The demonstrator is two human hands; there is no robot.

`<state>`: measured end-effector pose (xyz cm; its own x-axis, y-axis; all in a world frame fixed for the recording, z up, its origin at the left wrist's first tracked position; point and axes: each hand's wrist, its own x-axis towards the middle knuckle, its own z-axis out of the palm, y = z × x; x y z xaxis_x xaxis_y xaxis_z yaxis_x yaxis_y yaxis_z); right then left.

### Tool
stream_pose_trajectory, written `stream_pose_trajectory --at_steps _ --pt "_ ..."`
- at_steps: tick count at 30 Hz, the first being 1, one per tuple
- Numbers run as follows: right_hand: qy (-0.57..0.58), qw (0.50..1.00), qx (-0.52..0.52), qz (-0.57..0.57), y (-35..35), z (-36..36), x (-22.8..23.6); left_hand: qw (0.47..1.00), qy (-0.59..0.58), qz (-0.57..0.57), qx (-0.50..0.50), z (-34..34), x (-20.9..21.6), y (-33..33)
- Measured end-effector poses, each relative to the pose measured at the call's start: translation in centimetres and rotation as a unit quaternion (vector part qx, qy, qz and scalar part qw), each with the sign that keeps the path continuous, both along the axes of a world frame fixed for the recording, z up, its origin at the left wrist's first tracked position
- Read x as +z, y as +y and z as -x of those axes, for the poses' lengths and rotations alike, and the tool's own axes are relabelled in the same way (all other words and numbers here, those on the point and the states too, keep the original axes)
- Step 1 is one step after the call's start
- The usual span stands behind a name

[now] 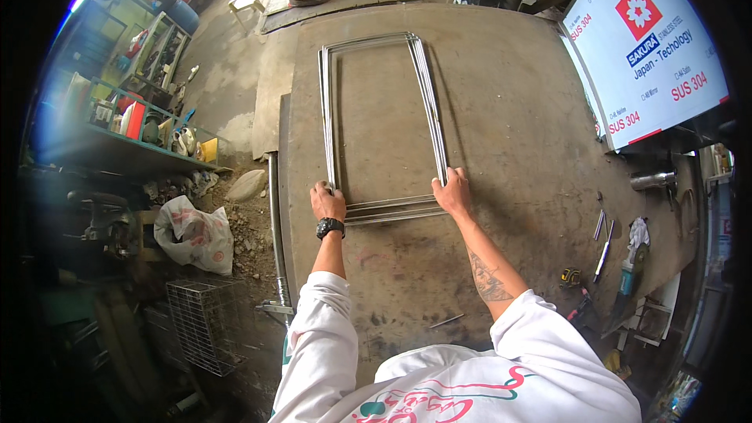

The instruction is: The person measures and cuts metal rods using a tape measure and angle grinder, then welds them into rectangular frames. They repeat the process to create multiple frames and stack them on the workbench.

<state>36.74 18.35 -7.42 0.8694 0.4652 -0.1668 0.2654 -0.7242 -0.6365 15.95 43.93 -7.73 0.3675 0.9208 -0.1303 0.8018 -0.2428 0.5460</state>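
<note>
Several thin rectangular metal frames (428, 98) lie stacked on the worn brown worktable (517, 121), their long sides running away from me. My left hand (327, 201), with a black watch on its wrist, is closed around the near left corner of the stack. At the near right corner, my right hand (453, 190) grips the frames with its thumb along the inner side. The near short sides are slightly spread, so several bars show between my hands. Fingers beneath the metal are partly hidden.
On the table's right lie a tape measure (570, 276), a marker-like rod (602, 261) and an angle grinder (627, 277). A white printed panel (646, 47) stands at the right. Left of the table are a wire cage (205, 321), a white sack (193, 233) and shelves (141, 137).
</note>
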Motion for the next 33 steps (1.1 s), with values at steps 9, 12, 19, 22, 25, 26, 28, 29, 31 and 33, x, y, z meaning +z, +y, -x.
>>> stream_pose_trajectory --at_steps 9,12,19,22,25,26,28,29,31,33 --pt "-0.163 0.891 0.404 0.126 -0.7 4.6 2.8 0.880 0.003 -0.121 -0.458 3.4 3.2 -4.7" --pt "-0.145 0.886 0.431 0.095 -0.7 3.5 1.6 0.873 0.033 -0.075 -0.481 3.1 3.4 -3.7" --pt "-0.194 0.864 0.452 0.109 0.3 3.3 1.1 0.831 0.029 -0.140 -0.538 3.0 0.6 -2.8" --pt "-0.205 0.853 0.461 0.133 -0.7 3.3 0.3 0.834 0.054 -0.113 -0.537 2.8 0.4 -4.3" --pt "-0.198 0.840 0.483 0.149 -1.7 4.4 1.1 0.835 0.073 -0.095 -0.536 4.0 0.8 -6.1" --pt "-0.194 0.844 0.480 0.140 -2.1 4.8 1.5 0.838 0.078 -0.081 -0.534 4.6 1.0 -6.5" --pt "-0.174 0.852 0.477 0.130 -3.9 5.9 1.8 0.846 0.073 -0.071 -0.523 5.9 1.5 -8.2" --pt "-0.166 0.865 0.462 0.110 -4.7 6.4 1.9 0.851 0.057 -0.077 -0.517 6.9 1.3 -8.6" --pt "-0.168 0.870 0.449 0.120 -5.8 6.6 0.9 0.852 0.055 -0.108 -0.510 7.5 1.1 -9.5" --pt "-0.204 0.868 0.434 0.128 -5.6 7.6 0.3 0.870 0.036 -0.087 -0.485 7.8 0.6 -9.6"
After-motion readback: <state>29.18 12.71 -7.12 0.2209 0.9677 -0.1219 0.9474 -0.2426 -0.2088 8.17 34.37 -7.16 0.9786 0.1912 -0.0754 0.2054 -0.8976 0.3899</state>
